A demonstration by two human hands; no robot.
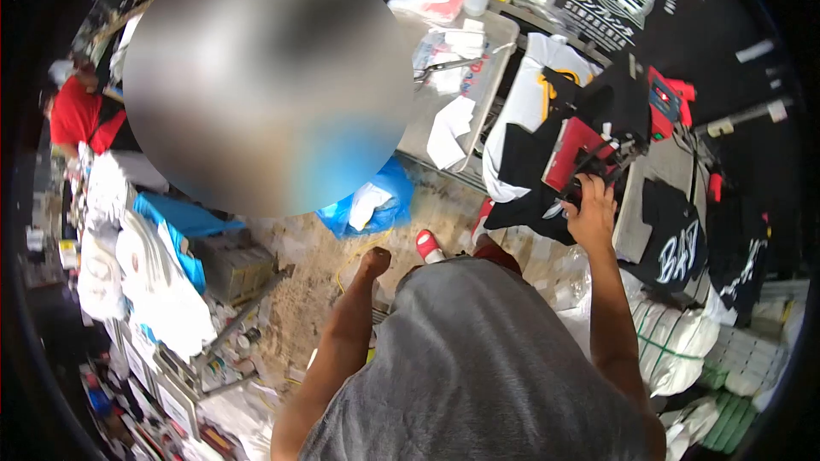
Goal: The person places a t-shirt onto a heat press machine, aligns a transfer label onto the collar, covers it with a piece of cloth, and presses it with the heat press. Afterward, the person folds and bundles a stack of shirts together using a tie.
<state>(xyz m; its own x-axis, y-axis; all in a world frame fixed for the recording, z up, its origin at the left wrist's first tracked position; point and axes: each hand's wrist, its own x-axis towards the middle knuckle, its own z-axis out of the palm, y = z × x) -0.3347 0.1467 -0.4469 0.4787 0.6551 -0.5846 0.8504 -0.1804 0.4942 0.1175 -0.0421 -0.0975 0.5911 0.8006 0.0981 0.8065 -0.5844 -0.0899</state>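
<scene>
My right hand (591, 209) is closed round the dark handle of a red and black press machine (571, 154). Beneath the press lies dark and white cloth (530, 154), part of it hanging over the near edge. Low in front of my body, my left hand (374, 263) is curled above the floor, touching nothing that I can make out; whether anything is inside the fingers is hidden. A red control box (669, 102) sits behind the press. Black shirts with white lettering (675, 243) lie to the right.
A grey table (504, 34) holds scissors, papers and a bottle. On the floor sits a blue bag (393, 201). White shirts (149, 269) and a cardboard box (239, 269) are at the left. A person in red (75, 115) stands far left. Wrapped bundles (679, 341) lie right.
</scene>
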